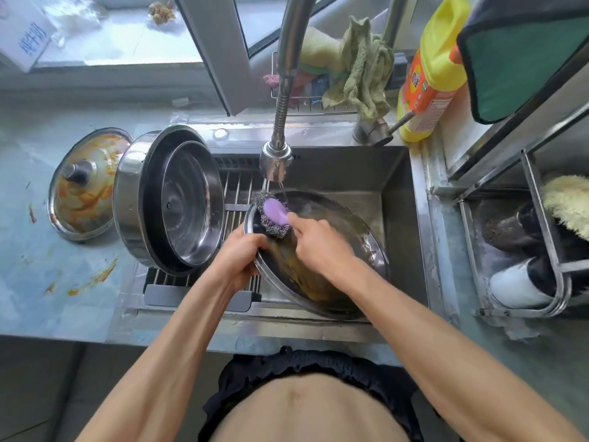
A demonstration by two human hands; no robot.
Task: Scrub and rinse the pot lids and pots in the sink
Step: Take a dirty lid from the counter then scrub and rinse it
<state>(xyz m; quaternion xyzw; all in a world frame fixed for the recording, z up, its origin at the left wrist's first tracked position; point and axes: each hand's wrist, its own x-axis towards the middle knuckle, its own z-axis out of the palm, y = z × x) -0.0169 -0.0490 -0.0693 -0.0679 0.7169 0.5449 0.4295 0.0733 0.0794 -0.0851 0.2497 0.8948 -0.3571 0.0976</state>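
Observation:
A glass pot lid (344, 237) with a steel rim is tilted over the sink (398, 193), smeared with brown sauce. My left hand (242, 253) grips its left rim. My right hand (318, 244) holds the purple handle of a steel-wool scrubber (272, 215), which presses on the lid's upper left part. A thin stream of water falls from the faucet head (275, 162) onto the lid. Two nested steel pots (172, 199) lean on their side on the drying rack (236, 193). A second lid (84, 183), stained orange, lies on the counter at left.
A yellow detergent bottle (430, 68) stands behind the sink at right, next to a green rag (363, 71) on a wire basket. A metal shelf (526, 237) with brushes and cloths stands at right. Orange sauce smears mark the left counter (47, 282).

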